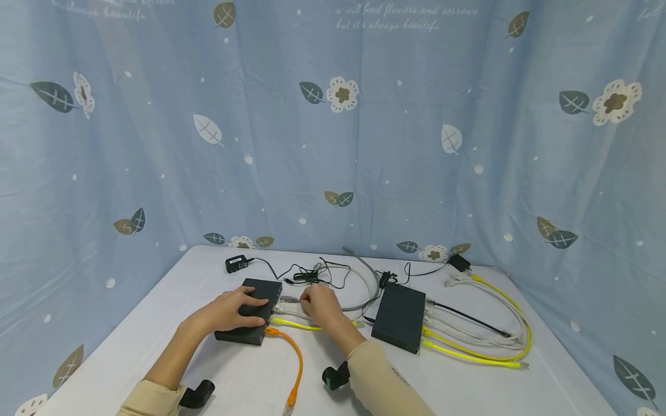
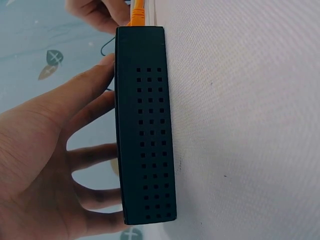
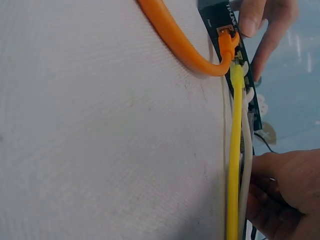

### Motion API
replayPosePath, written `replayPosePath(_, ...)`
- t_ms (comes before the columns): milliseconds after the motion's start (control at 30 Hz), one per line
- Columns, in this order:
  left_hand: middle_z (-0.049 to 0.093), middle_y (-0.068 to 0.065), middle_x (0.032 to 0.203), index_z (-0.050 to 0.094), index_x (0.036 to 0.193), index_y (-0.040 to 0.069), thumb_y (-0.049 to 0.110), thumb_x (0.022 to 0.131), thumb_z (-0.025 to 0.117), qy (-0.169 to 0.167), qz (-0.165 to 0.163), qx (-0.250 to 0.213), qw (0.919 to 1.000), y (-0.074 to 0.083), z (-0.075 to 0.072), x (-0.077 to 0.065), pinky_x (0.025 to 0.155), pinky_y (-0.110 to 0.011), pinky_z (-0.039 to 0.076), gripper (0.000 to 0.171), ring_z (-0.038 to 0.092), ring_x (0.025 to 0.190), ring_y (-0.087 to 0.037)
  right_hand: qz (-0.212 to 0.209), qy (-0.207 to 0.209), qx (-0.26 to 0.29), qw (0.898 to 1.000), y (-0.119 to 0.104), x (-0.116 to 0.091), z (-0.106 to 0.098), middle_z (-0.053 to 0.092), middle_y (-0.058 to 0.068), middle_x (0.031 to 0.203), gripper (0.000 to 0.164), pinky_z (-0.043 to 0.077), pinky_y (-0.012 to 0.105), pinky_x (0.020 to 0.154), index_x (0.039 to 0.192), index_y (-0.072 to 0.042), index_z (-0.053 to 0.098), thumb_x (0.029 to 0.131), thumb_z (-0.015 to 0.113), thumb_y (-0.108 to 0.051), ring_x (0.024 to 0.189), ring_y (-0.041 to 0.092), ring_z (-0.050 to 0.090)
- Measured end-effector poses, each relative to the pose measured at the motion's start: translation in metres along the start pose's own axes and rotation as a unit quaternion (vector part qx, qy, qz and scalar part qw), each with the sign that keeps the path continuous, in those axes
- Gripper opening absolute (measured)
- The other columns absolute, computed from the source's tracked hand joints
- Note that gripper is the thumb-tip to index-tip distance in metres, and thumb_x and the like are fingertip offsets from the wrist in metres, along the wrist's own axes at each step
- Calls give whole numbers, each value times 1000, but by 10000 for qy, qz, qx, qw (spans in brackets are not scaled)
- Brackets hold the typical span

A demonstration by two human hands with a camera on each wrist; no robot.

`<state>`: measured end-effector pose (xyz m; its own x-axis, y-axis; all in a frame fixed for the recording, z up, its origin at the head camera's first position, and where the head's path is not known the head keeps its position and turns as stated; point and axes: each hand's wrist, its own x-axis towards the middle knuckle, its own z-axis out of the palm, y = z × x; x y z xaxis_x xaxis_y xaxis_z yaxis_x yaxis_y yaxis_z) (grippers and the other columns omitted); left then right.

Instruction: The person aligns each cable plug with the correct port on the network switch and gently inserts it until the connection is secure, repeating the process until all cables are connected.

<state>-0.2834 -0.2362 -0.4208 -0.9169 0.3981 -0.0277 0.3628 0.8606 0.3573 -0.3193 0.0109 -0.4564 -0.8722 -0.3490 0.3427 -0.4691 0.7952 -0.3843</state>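
Note:
A black network switch (image 1: 266, 285) lies at the left of the table, its ports facing right. My left hand (image 1: 226, 312) rests on its top with the fingers spread. My right hand (image 1: 322, 307), fingers curled, pinches a grey network cable (image 3: 251, 123) just beside the far end of the port row. The grey plug is at the switch's side; whether it is fully seated cannot be told. An orange cable (image 1: 297, 350), a yellow cable (image 3: 235, 150) and white cables (image 3: 247, 165) run from the nearer ports. The right fingertips are partly hidden.
A second black switch (image 1: 399, 315) stands to the right, with white cables, yellow cables (image 1: 499, 363) and a thin black antenna-like cable (image 1: 470, 318) beside it. Power adapters (image 1: 236, 263) and coiled black wire (image 1: 308, 277) lie at the back, before a blue curtain (image 1: 281, 144).

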Motion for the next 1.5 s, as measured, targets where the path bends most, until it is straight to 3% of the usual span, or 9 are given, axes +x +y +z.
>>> replayPosePath(233, 44, -27, 147, 66, 130, 21, 52, 83, 73, 34, 11, -14, 10000, 0, -1, -1, 99, -69, 40, 57, 45, 130, -54, -195, 117, -439, 9988, -3, 3, -1, 76, -4, 85, 13, 53, 20, 65, 86, -15, 81, 89, 69, -10, 79, 11, 69)
replayPosePath(533, 44, -28, 147, 67, 130, 20, 50, 83, 73, 31, 62, 1, 10000, 0, -1, -1, 99, -69, 40, 56, 45, 130, -53, -122, 76, -706, 9974, -4, 7, 2, 75, -4, 84, 15, 51, 20, 61, 79, -16, 79, 89, 69, -11, 77, 10, 67)
replayPosePath(833, 44, -28, 147, 67, 130, 19, 49, 84, 73, 35, 108, -4, 9999, 1, 0, -1, 98, -69, 40, 55, 45, 129, -54, -183, 194, -781, 9966, -3, 7, 4, 73, -4, 84, 16, 48, 17, 58, 77, -16, 79, 87, 70, -7, 76, 9, 66)
replayPosePath(1500, 45, -27, 147, 67, 129, 21, 51, 82, 74, 74, 18, 1, 10000, 2, 0, -3, 99, -70, 39, 56, 45, 129, -54, -264, 164, -786, 9964, -2, 5, 2, 75, -4, 88, 14, 53, 20, 63, 84, -16, 81, 86, 71, -7, 80, 10, 69)
